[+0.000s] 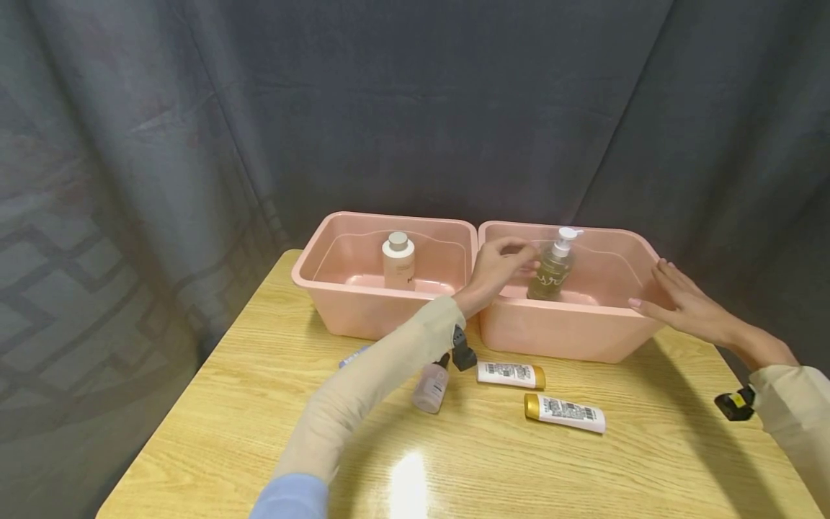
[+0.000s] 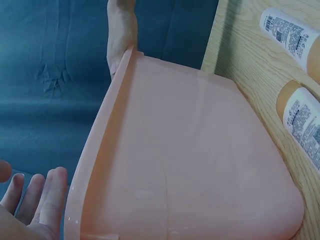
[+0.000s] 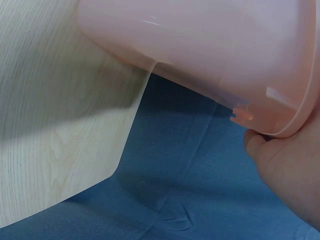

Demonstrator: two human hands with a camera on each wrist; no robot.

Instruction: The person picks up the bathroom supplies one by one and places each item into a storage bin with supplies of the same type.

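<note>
My left hand (image 1: 498, 268) hangs over the inside of the right pink bin (image 1: 558, 328), fingers loosely bent and holding nothing. Just right of its fingertips, a pump bottle (image 1: 550, 272) with a white pump and greenish see-through body stands in that bin. In the left wrist view, the left hand's fingers (image 2: 50, 200) show beside the bin's rim with no object in them. My right hand (image 1: 690, 306) rests on the right end of the same bin, thumb over the front rim and fingers extended along the side. Seen from the right wrist, that hand (image 3: 290, 165) touches the rim's corner.
A second pink bin (image 1: 350, 317) adjoins on the left, with a white bottle (image 1: 398, 263) standing inside. On the table lie two white tubes with gold caps (image 1: 509, 375), a small clear bottle (image 1: 431, 388) and a bluish item (image 1: 353, 356), partly hidden by the left sleeve.
</note>
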